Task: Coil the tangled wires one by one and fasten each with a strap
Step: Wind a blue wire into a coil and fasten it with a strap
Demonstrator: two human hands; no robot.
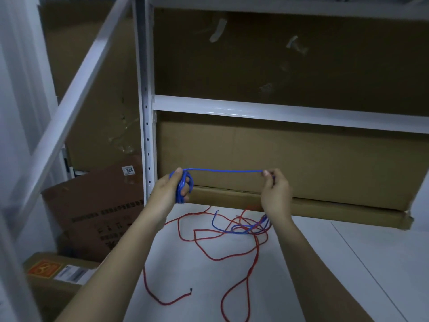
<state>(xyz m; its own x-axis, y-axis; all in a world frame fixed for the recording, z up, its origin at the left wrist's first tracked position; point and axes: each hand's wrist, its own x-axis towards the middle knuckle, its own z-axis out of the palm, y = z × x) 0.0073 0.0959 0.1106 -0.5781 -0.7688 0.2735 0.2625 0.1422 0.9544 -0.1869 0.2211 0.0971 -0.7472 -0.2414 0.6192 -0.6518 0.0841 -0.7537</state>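
Blue wire [222,170]: thin, bright, pulled tight in straight line between both hands, up above white table [301,263]. Many blue loops bunched round left hand [173,189], fingers curled through loops, gripping them. Right hand [275,191] pinches wire's other end with thumb and fingers. Rest of blue wire drops behind right hand, lies mixed up with red wire [232,256] on table. Red wire long, loose, squiggly, one end near front. Behind: white metal rack [147,126], big brown cardboard boxes [290,159].
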